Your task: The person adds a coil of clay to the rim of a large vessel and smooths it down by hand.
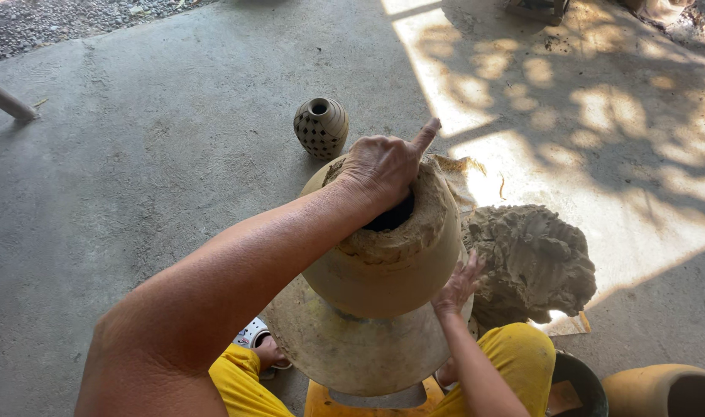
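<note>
A head-worn camera looks down at a person in yellow trousers [514, 357] shaping a clay pot on a concrete floor [152, 154]. At the far left edge a pale pole [6, 100] slants onto the floor. The left arm crosses the middle of the view, and the left hand [383, 166] rests on the rough upper rim of the large unfired clay pot [391, 266], fingers curled over the rim into the dark opening and one finger pointing straight out; the hand grips nothing else. Beyond it, further along the floor, a small pierced clay vase [321, 126] stands upright, well apart from the pot. The large pot sits on a round turntable disc [344, 340], near the bottom centre. The right hand [458, 286] presses flat and open against the pot's right outer wall. Just right of it a big lump of wet clay [534, 259] lies on the floor in dappled sunlight. In the bottom right corner are a dark bucket [580, 382] and an orange-yellow pot [661, 390]
</note>
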